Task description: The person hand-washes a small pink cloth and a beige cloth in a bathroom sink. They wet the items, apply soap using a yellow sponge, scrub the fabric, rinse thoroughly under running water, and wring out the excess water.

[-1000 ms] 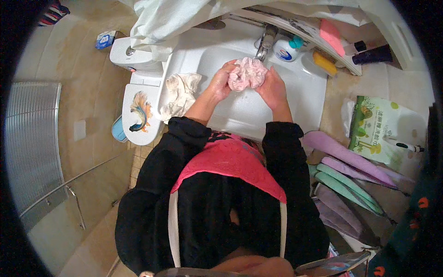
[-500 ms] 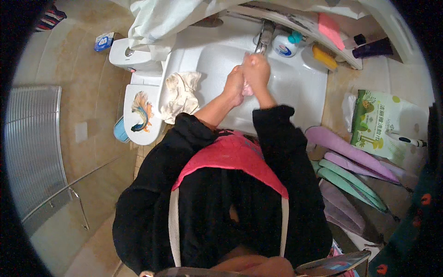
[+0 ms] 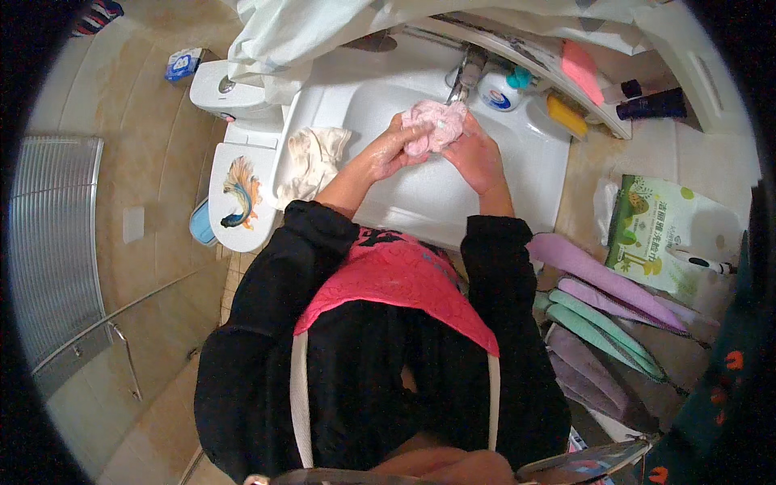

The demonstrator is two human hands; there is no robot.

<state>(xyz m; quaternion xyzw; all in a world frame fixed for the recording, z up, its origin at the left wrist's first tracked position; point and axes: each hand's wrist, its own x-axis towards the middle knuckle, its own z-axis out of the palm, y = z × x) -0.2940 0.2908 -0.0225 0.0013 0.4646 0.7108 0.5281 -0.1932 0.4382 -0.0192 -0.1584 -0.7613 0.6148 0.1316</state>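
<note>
A crumpled pink cloth is held between both hands over the white sink, just in front of the faucet. My left hand grips the cloth's left side, thumb lying on top of it. My right hand has hold of its right side, with some fingers hidden behind it. Suds or water glisten on the skin. On the sink's left ledge lies a cream-coloured cloth garment, bunched up and apart from the hands.
Behind the sink stand a white pump bottle with a teal top and a yellow sponge-like block. A toilet with a fish picture on its lid is at left. Purple and green padded slippers and a tissue pack are at right.
My hands were pressed together around the mostly hidden pink cloth near the faucet. They have moved apart and slightly back, and the cloth is now spread wider between them.
</note>
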